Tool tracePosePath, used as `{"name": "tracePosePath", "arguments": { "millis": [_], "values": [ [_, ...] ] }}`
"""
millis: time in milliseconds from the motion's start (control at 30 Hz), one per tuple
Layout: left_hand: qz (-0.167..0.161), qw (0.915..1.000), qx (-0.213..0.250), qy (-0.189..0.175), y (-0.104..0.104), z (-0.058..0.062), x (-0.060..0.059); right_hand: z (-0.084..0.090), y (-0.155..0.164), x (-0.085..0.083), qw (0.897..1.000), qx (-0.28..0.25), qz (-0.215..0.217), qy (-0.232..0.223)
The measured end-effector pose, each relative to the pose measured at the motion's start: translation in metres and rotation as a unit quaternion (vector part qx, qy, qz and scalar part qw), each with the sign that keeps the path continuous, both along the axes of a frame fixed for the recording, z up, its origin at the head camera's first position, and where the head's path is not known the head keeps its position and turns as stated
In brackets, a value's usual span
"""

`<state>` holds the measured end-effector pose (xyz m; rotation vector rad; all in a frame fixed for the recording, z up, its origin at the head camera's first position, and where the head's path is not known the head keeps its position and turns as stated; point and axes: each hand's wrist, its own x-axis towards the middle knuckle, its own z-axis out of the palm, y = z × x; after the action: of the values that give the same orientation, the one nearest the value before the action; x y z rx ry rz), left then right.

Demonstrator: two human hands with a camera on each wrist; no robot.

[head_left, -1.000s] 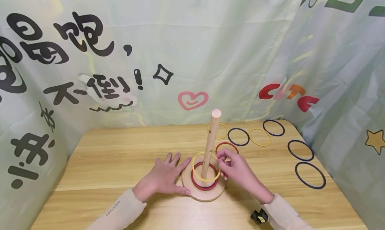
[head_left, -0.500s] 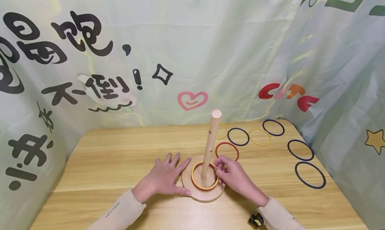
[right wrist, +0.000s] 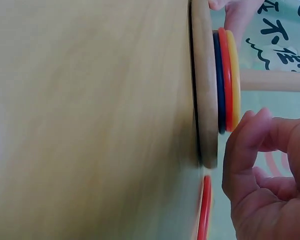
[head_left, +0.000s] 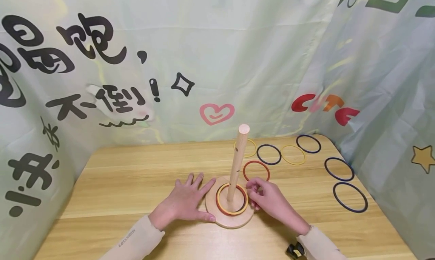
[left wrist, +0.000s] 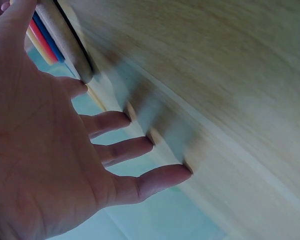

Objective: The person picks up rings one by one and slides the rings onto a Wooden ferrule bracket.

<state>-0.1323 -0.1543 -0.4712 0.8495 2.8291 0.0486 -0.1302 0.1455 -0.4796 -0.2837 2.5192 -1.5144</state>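
Note:
A wooden peg (head_left: 239, 154) rises from a round wooden base (head_left: 229, 221). Around its foot lie a dark blue ring (right wrist: 218, 80), a red ring (right wrist: 226, 80) and, topmost, a yellow ring (head_left: 247, 203). My left hand (head_left: 185, 199) rests with spread fingers on the table, thumb and forefinger at the base's left edge. On the other side, my right hand (head_left: 266, 195) has curled fingers, thumb and forefinger tips close together right beside the stacked rings' edge. In the right wrist view nothing shows between those fingertips.
Behind my right hand lies another red ring (head_left: 244, 173). Yellow rings (head_left: 294, 164) and blue rings (head_left: 269, 164) lie at the table's back right, with further blue rings (head_left: 350, 211) near its right edge. Printed curtains (head_left: 265, 63) surround the wooden table (head_left: 136, 169).
My right hand has lowered the yellow ring around the peg onto the stack, then shifted slightly right, off its edge. My left hand has stayed at the base.

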Motion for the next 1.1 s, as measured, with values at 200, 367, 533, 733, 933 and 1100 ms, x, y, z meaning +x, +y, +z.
{"name": "tracePosePath", "arguments": {
  "millis": [200, 367, 533, 733, 933, 1100],
  "values": [
    [-0.003, 1.0, -0.001, 0.003, 0.0, 0.0, 0.0, 0.007, 0.025, 0.008, 1.0, 0.006, -0.012, 0.003],
    [-0.005, 1.0, 0.0, 0.005, 0.0, 0.001, 0.0, 0.011, 0.053, 0.015, 0.999, 0.013, -0.031, 0.031],
    [-0.004, 1.0, 0.004, -0.001, 0.0, 0.002, 0.0, 0.014, 0.084, 0.022, 0.994, 0.032, -0.067, 0.074],
    [-0.002, 1.0, 0.002, -0.005, 0.002, 0.004, 0.0, 0.017, 0.134, 0.032, 0.976, 0.068, -0.153, 0.137],
    [-0.001, 1.0, 0.001, -0.008, 0.002, 0.005, 0.0, 0.013, 0.177, 0.04, 0.964, 0.095, -0.22, 0.118],
    [0.003, 0.9999, 0.002, -0.016, 0.002, 0.005, 0.001, 0.007, 0.204, 0.046, 0.962, 0.097, -0.244, 0.077]
  ]
}}
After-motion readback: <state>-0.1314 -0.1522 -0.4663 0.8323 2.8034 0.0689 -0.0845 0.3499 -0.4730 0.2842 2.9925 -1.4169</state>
